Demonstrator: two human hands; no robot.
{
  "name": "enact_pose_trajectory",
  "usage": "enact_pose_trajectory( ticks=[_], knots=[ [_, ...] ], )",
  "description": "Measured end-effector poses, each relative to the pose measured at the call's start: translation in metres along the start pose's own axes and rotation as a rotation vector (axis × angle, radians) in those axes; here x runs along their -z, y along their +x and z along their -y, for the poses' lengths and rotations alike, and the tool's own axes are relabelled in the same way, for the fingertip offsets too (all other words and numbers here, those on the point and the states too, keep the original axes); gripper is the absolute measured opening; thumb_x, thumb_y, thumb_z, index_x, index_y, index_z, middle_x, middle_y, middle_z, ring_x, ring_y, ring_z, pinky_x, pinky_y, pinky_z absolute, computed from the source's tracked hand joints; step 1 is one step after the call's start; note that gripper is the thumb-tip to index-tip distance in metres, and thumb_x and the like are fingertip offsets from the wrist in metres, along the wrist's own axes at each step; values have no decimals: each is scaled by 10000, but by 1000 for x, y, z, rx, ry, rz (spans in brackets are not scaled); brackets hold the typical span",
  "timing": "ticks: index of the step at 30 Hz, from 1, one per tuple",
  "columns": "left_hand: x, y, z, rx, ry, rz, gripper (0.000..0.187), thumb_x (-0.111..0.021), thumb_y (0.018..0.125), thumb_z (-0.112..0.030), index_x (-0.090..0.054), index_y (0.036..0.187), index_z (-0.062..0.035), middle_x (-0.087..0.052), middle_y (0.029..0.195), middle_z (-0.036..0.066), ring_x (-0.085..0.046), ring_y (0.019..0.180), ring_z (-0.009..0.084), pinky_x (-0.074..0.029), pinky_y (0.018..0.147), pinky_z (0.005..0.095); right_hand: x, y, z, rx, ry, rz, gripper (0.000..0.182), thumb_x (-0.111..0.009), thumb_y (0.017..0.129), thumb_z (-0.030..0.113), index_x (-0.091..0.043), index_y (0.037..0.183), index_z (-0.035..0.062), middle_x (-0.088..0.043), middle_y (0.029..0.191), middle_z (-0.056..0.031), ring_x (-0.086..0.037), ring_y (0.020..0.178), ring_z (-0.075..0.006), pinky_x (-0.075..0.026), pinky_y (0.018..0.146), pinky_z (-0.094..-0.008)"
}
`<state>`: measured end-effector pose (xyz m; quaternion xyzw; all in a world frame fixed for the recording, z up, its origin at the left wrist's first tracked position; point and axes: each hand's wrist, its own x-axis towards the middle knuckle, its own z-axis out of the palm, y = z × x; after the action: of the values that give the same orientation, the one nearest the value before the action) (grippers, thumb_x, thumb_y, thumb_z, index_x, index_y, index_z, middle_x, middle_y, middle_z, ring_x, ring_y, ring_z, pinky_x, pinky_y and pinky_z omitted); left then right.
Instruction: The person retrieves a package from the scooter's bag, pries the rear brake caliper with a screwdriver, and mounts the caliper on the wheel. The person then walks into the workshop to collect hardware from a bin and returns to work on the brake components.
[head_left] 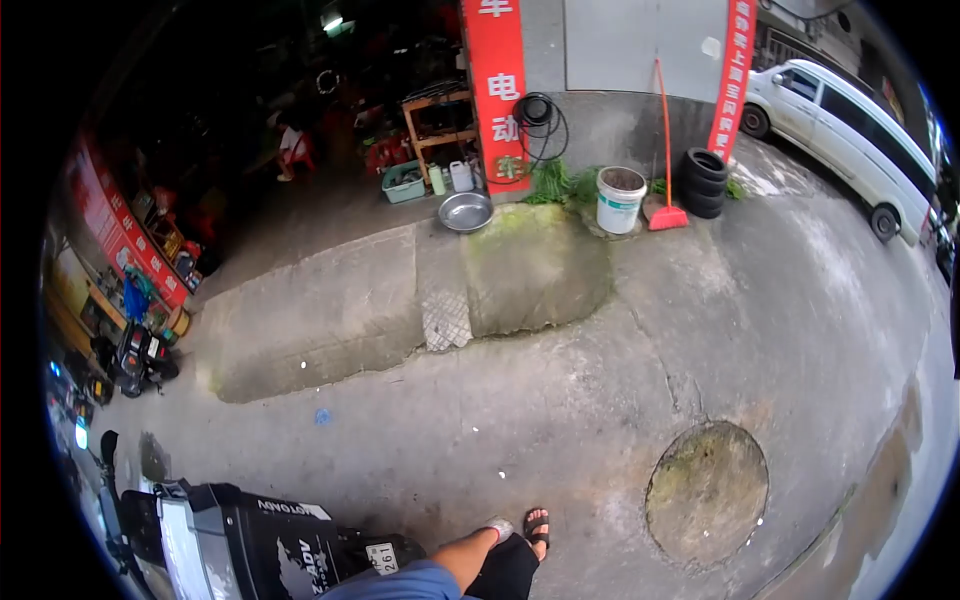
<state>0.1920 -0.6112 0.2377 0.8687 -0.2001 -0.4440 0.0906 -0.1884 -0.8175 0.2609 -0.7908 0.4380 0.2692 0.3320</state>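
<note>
At the bottom centre, a bare forearm comes out of a blue sleeve [405, 583]. It seems to be my left arm, ending in my left hand [497, 530], held low near my black trouser leg [507, 572]. Something pale and greyish shows at the hand, too small to tell whether it is a glove or a held thing. The fingers cannot be made out. My right hand is out of view. One foot in a dark sandal [537, 530] stands on the concrete. Left of the arm is a motorbike with a black top case [285, 545] and a licence plate [381, 558].
A low concrete ramp [330, 310] leads to a dark open workshop. Beside its doorway are a metal basin [466, 211], white bucket [619, 205], red broom [668, 215] and stacked tyres [703, 183]. A round cover [707, 494] lies right; a white van [845, 135] stands beyond.
</note>
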Motion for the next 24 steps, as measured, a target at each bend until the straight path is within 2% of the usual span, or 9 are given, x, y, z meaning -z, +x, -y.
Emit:
enact_pose_trajectory(
  ticks=[2, 3, 4, 12, 14, 16, 17, 23, 24],
  knots=[
    [109, -11, -57, -174, 258, 273, 340, -466, 845, -252, -642, 1109, -129, -608, 1148, 114, -584, 1072, 233, -455, 915, 372, 92, 55, 82, 43, 107, -43, 199, -535, 855, 257, -690, 971, 211, -653, 1057, 18, -587, 1033, -144, -487, 817, -345],
    [112, 26, -43, -375, 188, 150, 316, -490, 822, -240, -645, 1043, -75, -676, 992, 106, -641, 852, 261, -488, 762, 393, 133, 77, 122, 67, 146, -59, 199, -536, 853, 256, -690, 969, 206, -653, 1054, 12, -589, 1028, -147, -488, 816, -348],
    [121, 50, -39, -286, -193, 74, 340, -485, 853, -293, -626, 1068, -71, -677, 975, 113, -638, 843, 225, -482, 770, 361, 168, 96, 160, 97, 179, -68, 200, -538, 851, 256, -690, 967, 202, -654, 1052, 6, -592, 1023, -151, -489, 815, -351],
    [291, 154, -31, -88, -618, -23, 333, -416, 847, -298, -642, 935, -69, -662, 887, 165, -637, 838, 300, -464, 717, 417, 297, 237, 359, 253, 108, 4, 206, -550, 834, 254, -690, 955, 164, -660, 1030, -43, -611, 987, -181, -498, 806, -375],
    [323, 182, -2, -2, -334, 1, 323, -410, 867, -273, -648, 955, -73, -674, 909, 138, -644, 840, 270, -476, 728, 401, 300, 279, 388, 242, 25, 66, 208, -553, 829, 253, -690, 952, 154, -661, 1025, -55, -616, 978, -189, -500, 803, -381],
    [299, 243, 72, -480, 690, -96, 341, -404, 920, -286, -622, 897, -25, -663, 857, 125, -624, 740, 223, -473, 629, 384, 303, 332, 402, 213, -88, 127, 211, -556, 825, 252, -690, 949, 145, -663, 1020, -67, -620, 969, -197, -503, 801, -386],
    [327, 266, 72, -470, 691, -98, 341, -404, 920, -286, -622, 897, -25, -663, 857, 125, -624, 740, 223, -473, 629, 384, 306, 361, 411, 202, -160, 158, 213, -557, 823, 252, -690, 947, 140, -664, 1017, -73, -623, 964, -200, -504, 800, -389],
    [509, 245, 97, 187, -54, 355, 328, -460, 910, -286, -577, 1131, -74, -670, 929, 59, -654, 793, 205, -522, 633, 340, 361, 539, 471, 304, -695, 360, 224, -567, 810, 250, -689, 938, 112, -668, 1001, -110, -637, 937, -223, -511, 793, -407],
    [521, 249, 111, 272, -707, 120, 342, -512, 844, -161, -559, 1174, -80, -628, 1097, 81, -613, 976, 170, -506, 734, 344, 369, 591, 487, 421, -852, 367, 227, -568, 808, 250, -689, 936, 107, -669, 998, -116, -639, 933, -227, -512, 792, -410]
  ],
)
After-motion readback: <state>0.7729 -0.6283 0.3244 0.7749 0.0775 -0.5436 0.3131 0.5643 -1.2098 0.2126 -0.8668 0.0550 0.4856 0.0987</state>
